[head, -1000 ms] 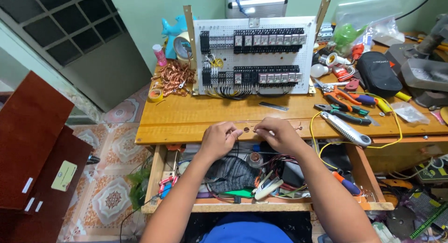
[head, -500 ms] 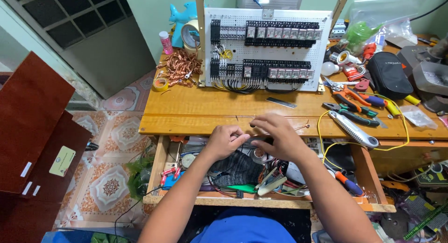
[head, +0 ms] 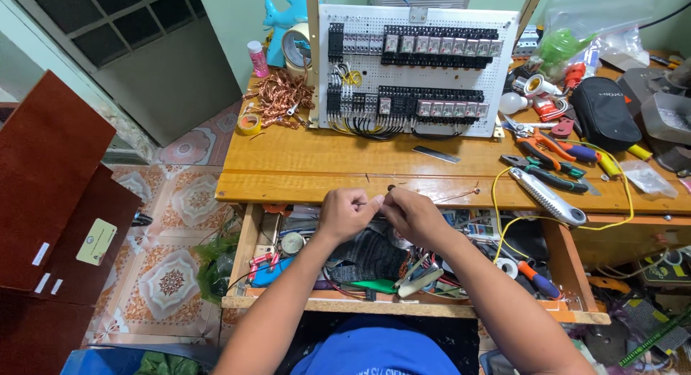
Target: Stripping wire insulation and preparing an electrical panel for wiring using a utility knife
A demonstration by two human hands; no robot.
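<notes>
pinched item: too small to tell, between left hand (head: 347,213) and right hand (head: 412,215)
drawer (head: 288,299) contents: partly hidden by forearms

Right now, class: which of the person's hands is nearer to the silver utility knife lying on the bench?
Right. The right hand is at the bench's front edge, with the silver utility knife off to its right. The left hand is beside the right hand, on its far side from the knife.

Wooden workbench (head: 317,163) — honey-yellow, fine grain. Perforated panel (head: 417,69) — white, carrying black relay blocks (head: 439,45) with grey faces. Wire tangle (head: 279,98): copper. Tape roll (head: 249,124): yellow. Pliers (head: 547,145): orange handles. Loose wire (head: 504,202): yellow. Pouch (head: 606,112): black. Floor tiles (head: 173,281): cream with maroon floral medallions. Cabinet (head: 50,173): dark red-brown.
</notes>
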